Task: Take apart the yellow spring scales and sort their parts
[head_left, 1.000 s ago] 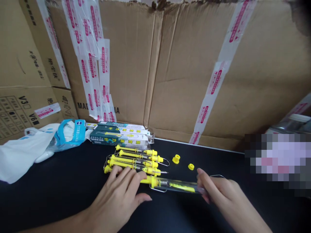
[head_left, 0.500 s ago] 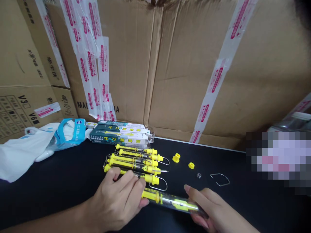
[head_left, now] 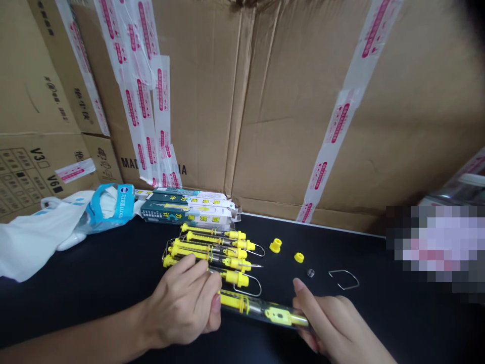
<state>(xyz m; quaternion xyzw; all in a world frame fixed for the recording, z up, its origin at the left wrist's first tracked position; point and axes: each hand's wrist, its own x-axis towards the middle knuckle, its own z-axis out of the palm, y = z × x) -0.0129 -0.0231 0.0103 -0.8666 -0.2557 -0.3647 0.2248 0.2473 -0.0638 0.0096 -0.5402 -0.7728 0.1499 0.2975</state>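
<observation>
Both of my hands hold one clear tube with yellow parts inside (head_left: 265,312), lying level just above the black table (head_left: 94,283). My left hand (head_left: 185,303) is closed round the tube's yellow left end. My right hand (head_left: 333,323) is closed round its right end, index finger stretched along it. Right behind my left hand lies a row of several like tubes with yellow caps and wire hooks (head_left: 212,250). Two small yellow caps (head_left: 275,245) (head_left: 299,257), a tiny spring (head_left: 310,273) and a bent wire hook (head_left: 344,279) lie loose beyond my right hand.
Flat green and white product boxes (head_left: 185,210) lie stacked behind the row. A white plastic bag with a blue pack (head_left: 68,222) sits at the left. Taped cardboard cartons (head_left: 303,111) wall off the back. A blurred patch covers the right edge.
The tube came toward me, away from the row, and the wire hook that was at its right end now lies on the table. My left hand has curled round the tube's yellow end.
</observation>
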